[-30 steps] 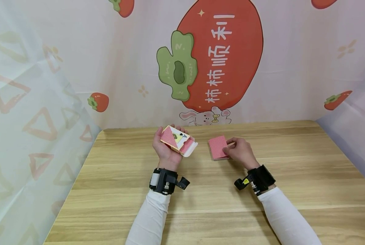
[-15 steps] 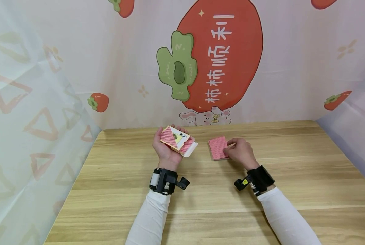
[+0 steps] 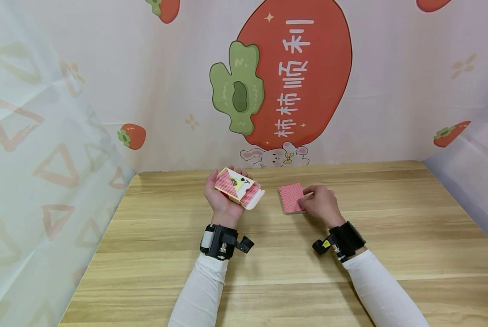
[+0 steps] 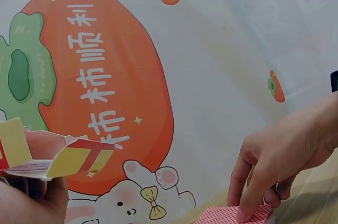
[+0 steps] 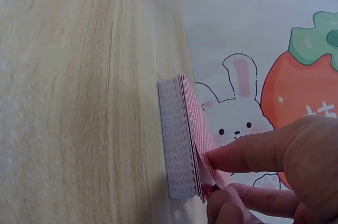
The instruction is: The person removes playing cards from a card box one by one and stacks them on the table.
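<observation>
In the head view my left hand [image 3: 224, 205] lies palm up above the table, holding a card box [image 3: 232, 182] with an ace of spades design, its white flap hanging out at the lower right. The left wrist view shows the box's yellow opened end [image 4: 74, 159]. To the right, a deck of playing cards [image 3: 290, 198] sits on the table, red patterned backs up. My right hand [image 3: 322, 203] pinches its near right corner, thumb on top. Seen from the right wrist, the top card [image 5: 196, 121] is bent up at that corner, apart from the stack [image 5: 177, 139] below.
A wooden table [image 3: 276, 290] carries both arms. Behind it hangs a pale cloth [image 3: 178, 81] printed with a large persimmon and a rabbit. Black camera straps [image 3: 219, 243] circle both wrists.
The raised top of the deck has come down closer to the stack under my right hand, which has dipped very slightly. My left hand and the box have stayed still.
</observation>
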`<act>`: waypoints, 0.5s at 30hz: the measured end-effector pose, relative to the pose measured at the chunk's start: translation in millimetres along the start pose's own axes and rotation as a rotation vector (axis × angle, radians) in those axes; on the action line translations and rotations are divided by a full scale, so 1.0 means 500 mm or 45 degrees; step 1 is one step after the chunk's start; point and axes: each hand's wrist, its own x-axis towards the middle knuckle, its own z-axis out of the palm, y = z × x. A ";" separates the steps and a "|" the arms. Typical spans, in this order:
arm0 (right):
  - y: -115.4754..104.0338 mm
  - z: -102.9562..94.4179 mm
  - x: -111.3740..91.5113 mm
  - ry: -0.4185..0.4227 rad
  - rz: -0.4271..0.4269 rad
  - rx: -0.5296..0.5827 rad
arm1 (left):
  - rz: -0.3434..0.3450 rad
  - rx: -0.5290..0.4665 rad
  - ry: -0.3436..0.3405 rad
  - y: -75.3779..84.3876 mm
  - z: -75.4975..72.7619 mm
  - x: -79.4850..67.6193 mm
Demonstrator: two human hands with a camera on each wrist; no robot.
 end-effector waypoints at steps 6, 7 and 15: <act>0.000 0.002 0.000 -0.002 0.018 -0.016 | 0.005 0.008 -0.026 -0.001 0.001 -0.002; 0.000 0.001 0.000 -0.002 0.020 -0.020 | 0.006 0.012 -0.027 -0.001 0.000 -0.002; -0.002 0.002 -0.003 -0.002 0.011 -0.055 | 0.001 0.010 -0.044 -0.002 0.000 -0.002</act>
